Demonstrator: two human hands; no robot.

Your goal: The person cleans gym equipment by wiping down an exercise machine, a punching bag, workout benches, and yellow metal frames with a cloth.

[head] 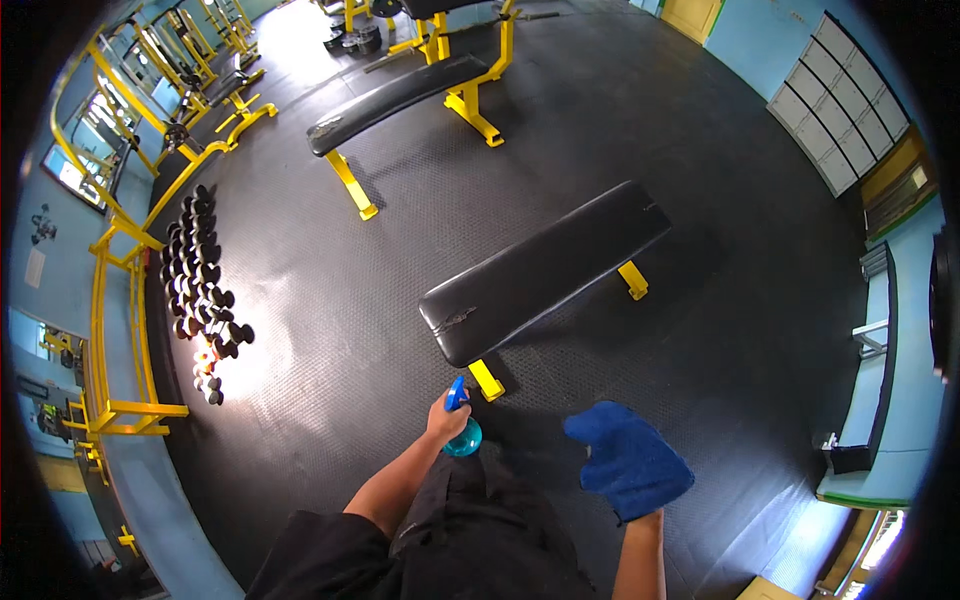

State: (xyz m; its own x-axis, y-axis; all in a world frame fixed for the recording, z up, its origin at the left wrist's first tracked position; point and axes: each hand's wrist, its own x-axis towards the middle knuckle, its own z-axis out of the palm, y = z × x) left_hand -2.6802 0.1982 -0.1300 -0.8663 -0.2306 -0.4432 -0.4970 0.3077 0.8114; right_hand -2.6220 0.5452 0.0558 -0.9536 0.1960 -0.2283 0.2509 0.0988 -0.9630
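My left hand [448, 420] grips the neck of a spray bottle [463, 439] with a blue trigger head and blue-green liquid in it. A blue cloth [634, 461] covers my right hand [630, 480], so its fingers are hidden; the cloth hangs over the hand down to the wrist. In front of both hands stands a flat exercise bench [544, 274] with a black padded top and yellow metal feet. Its cover is cracked near the closer end, and a small tear shows at the far end. Neither hand touches the bench.
Beyond stands another black padded bench [397, 101] on a yellow frame. Rows of dumbbells [199, 277] lie on the black rubber floor [315, 315] at left, beside a yellow rack [112, 337]. More yellow gym machines [191, 150] line the upper left. Grey lockers [840, 101] stand at the right wall.
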